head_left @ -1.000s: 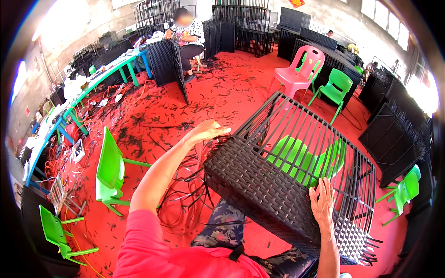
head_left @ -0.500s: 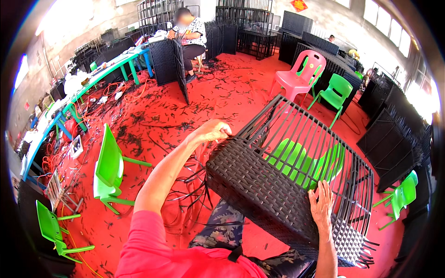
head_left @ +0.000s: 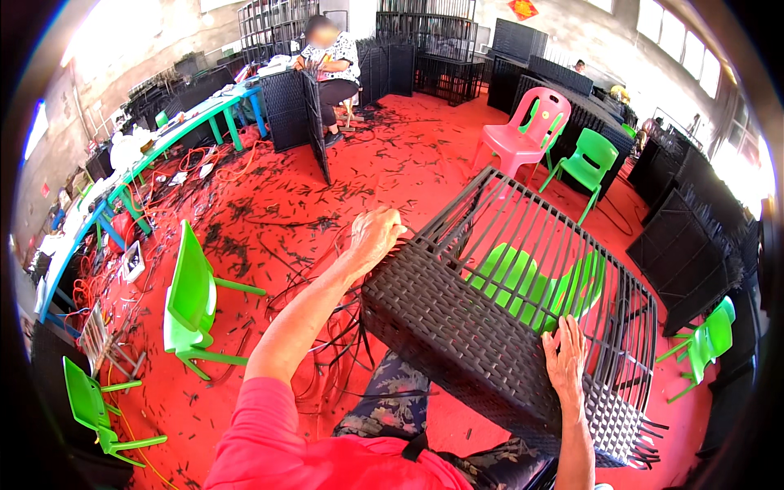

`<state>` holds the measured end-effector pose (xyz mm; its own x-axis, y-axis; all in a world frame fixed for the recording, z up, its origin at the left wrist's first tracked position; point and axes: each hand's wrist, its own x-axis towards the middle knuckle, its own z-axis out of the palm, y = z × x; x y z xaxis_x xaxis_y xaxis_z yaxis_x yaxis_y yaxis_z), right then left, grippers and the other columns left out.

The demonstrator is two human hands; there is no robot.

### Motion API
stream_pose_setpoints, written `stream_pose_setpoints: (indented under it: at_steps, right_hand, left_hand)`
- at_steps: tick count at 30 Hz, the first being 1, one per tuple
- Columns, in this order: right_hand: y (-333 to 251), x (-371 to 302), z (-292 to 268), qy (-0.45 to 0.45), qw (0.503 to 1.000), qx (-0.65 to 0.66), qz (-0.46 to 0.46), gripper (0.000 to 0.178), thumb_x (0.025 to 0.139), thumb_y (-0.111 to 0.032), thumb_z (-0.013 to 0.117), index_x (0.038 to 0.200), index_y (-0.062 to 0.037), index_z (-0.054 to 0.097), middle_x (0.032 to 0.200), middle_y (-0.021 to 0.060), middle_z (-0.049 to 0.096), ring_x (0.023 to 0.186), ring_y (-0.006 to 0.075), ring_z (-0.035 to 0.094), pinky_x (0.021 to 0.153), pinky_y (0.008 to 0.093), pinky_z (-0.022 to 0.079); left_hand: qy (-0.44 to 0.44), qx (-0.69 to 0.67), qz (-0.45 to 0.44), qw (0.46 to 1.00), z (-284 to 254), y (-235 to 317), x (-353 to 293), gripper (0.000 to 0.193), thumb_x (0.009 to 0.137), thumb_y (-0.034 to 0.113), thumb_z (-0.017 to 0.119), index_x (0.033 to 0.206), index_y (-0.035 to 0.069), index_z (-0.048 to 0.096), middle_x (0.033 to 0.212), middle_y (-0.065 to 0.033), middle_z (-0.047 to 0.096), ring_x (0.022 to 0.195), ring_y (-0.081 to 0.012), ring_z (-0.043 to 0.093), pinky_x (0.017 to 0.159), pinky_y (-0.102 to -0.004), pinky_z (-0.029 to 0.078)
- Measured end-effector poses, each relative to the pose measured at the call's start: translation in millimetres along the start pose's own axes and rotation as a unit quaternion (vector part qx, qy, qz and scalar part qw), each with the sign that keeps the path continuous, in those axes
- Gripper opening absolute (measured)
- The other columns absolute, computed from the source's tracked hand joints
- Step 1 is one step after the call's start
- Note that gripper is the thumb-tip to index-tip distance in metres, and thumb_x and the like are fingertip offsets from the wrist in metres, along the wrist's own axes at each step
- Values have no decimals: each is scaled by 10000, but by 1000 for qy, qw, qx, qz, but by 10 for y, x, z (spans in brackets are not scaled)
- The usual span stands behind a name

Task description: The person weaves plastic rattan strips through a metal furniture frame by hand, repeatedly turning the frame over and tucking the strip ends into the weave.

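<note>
A black woven frame (head_left: 461,314) lies tilted across my lap. Its near part is a tight weave of flat plastic strips, while bare parallel bars (head_left: 523,220) run across its far part. My left hand (head_left: 377,235) is at the frame's left edge, where the weave meets the bars. Its fingers are curled together, and what they pinch is hidden. Loose black strips (head_left: 357,331) trail from that side toward the floor. My right hand (head_left: 565,355) rests on the weave's border near the right end, fingers stretched out over the bars and holding nothing.
Green chairs (head_left: 189,298) stand left, right and under the frame; a pink chair (head_left: 523,131) is beyond it. Black scraps litter the red floor (head_left: 392,155). A co-worker (head_left: 333,69) sits by woven panels (head_left: 286,110) near a long table (head_left: 184,118). More panels (head_left: 682,253) lean at right.
My left hand has lifted slightly and turned at the wrist, its knuckles now higher beside the frame's edge. The right hand and the frame stay nearly where they were.
</note>
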<state>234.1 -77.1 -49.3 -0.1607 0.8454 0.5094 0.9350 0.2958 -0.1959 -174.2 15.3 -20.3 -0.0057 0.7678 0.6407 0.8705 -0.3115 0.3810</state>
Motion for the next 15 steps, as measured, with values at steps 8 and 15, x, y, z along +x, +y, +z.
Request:
stream_pose_setpoints:
  at_steps: [8, 15]
  right_hand:
    - [-7, 0, 13, -3, 1000, 6, 9, 460, 836, -326, 534, 1158, 0, 494, 1218, 167, 462, 1140, 325, 413, 948, 447, 306]
    - [17, 11, 20, 39, 999, 12, -10, 446, 831, -300, 551, 1146, 11, 496, 1182, 172, 491, 1116, 327, 438, 948, 418, 323]
  left_hand:
    - [-148, -217, -163, 951, 181, -182, -14, 221, 800, 148, 564, 985, 42, 621, 906, -79, 625, 816, -140, 573, 697, -285, 430]
    - [-121, -502, -345, 784, 203, -68, 59, 230, 835, 194, 585, 962, 6, 622, 900, -52, 629, 808, -126, 572, 716, -288, 467]
